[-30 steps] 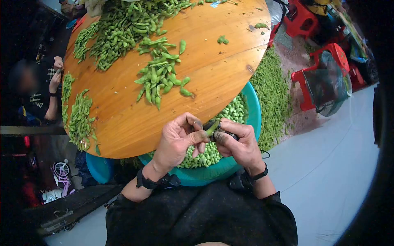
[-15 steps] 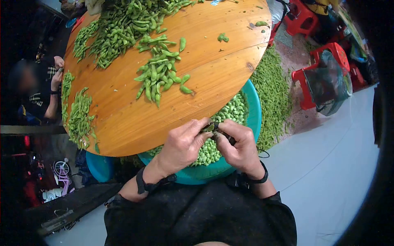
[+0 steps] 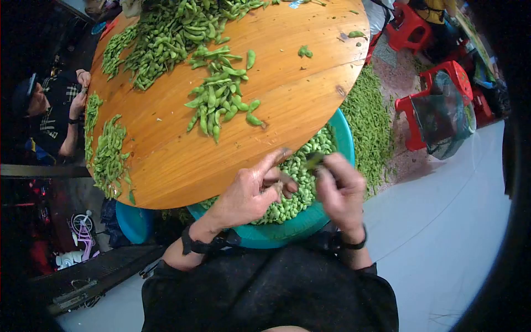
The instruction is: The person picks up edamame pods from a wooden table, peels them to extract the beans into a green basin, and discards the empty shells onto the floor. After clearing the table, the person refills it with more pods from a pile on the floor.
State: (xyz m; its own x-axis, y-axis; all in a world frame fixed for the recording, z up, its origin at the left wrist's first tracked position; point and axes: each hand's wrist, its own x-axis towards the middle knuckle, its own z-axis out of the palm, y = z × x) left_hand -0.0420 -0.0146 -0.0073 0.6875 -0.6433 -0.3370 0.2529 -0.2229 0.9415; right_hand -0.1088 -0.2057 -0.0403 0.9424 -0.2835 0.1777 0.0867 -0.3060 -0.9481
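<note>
Parting over the round teal plastic basin (image 3: 342, 145), the two hands now stand a little apart, where half a second ago they were pressed together around one pod. The right hand (image 3: 344, 193) has lifted slightly and pinches a dark green, emptied-looking edamame pod (image 3: 314, 161) between thumb and fingertips, the rest of the hand loosely curled. The left hand (image 3: 250, 193) has its fingers half spread, forefinger stretched toward the table edge; whether anything small lies in its curled lower fingers I cannot tell. Judging by this, the pod has just been split and its beans let go, since the basin directly beneath holds a heap of pale green shelled beans (image 3: 301, 182).

Just above the hands, the round varnished wooden table (image 3: 287, 94) carries a loose cluster of unshelled green pods (image 3: 218, 102) within easy reach, with a larger pile (image 3: 166, 39) farther back. To the right, discarded green husks (image 3: 368, 122) cover the floor beside a red plastic stool (image 3: 437, 99). Another person (image 3: 52, 110) sits at the far left of the table.
</note>
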